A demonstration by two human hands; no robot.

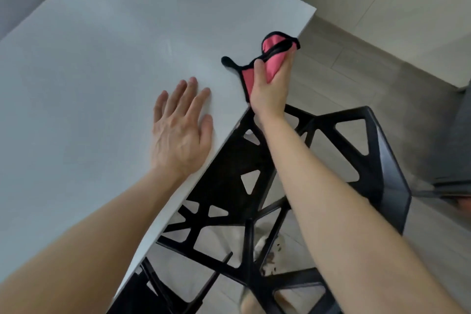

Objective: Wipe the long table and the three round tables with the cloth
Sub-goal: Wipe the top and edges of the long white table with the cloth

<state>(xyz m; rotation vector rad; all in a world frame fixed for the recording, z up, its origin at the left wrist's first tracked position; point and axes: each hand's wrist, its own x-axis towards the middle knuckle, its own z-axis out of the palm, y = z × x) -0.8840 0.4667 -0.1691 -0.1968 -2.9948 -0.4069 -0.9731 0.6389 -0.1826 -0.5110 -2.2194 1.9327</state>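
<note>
Our left hand (181, 132) lies flat, fingers straight, on the long white rectangular table (102, 58), just inside its near edge. Our right hand (270, 92) clutches the crumpled pink cloth with black trim (274, 61) at that same edge, one corner lying on the tabletop. A black plastic chair with triangular cut-outs (390, 160) stands against the table's edge.

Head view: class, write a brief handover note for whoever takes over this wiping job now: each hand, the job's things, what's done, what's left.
The left hand lies flat on the long table, near its edge.
The right hand grips the pink cloth at that edge, near the corner.
A black chair stands against the same edge.
Done: the picture does not show how much has been wiped.
Left: the three round tables, none in view.
</note>
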